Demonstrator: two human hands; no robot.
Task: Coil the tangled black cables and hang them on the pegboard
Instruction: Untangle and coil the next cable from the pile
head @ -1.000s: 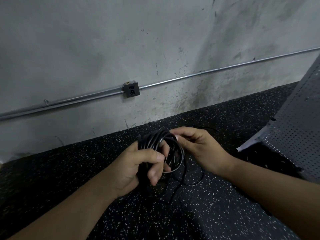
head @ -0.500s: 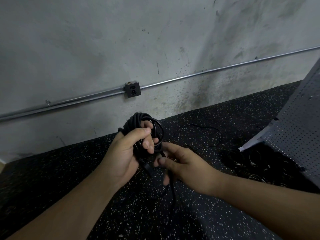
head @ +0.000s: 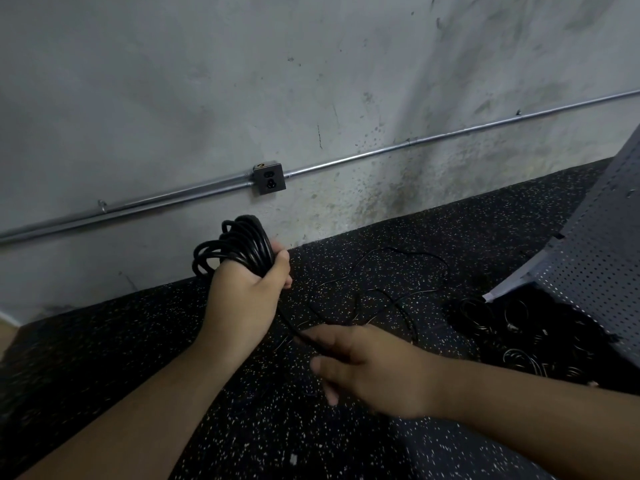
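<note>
My left hand grips a thick coil of black cable, held upright above the speckled black floor. From the coil a loose strand runs down and right to my right hand, which holds the strand between thumb and fingers low over the floor. More of this loose cable lies in slack loops on the floor beyond my right hand. A grey pegboard leans at the right edge. Below it lies a dark pile of tangled cables.
A stained grey wall stands close ahead, with a metal conduit running along it and a dark socket box. The black speckled floor mat stretches left and toward me.
My left hand has raised the coil and turned it up toward the wall. My right hand left the coil, dropped down and right, and now draws the loose strand out.
</note>
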